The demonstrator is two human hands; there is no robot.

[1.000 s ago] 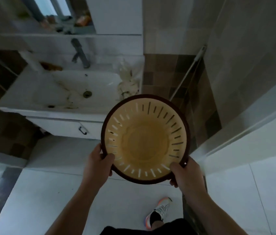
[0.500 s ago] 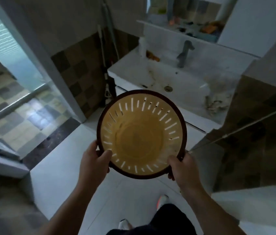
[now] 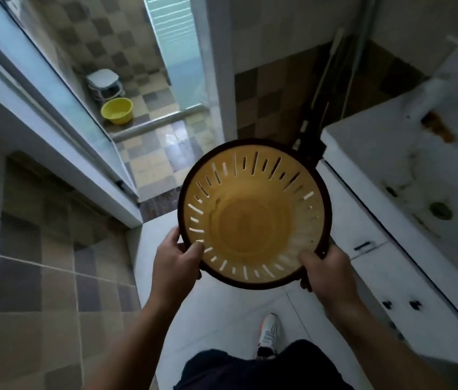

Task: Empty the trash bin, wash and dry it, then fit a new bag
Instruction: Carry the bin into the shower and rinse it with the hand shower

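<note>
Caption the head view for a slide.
Both hands, left hand and right hand, grip an empty slotted trash bin beside the sink.

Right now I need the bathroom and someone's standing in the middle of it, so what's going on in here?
A person is standing on the bathroom floor holding a yellow trash bin by its dark rim, left hand on one side and right hand on the other. The bin looks empty, with no bag in it. The sink is to their right, and an open doorway ahead shows a yellow basin on a checkered floor.
</note>
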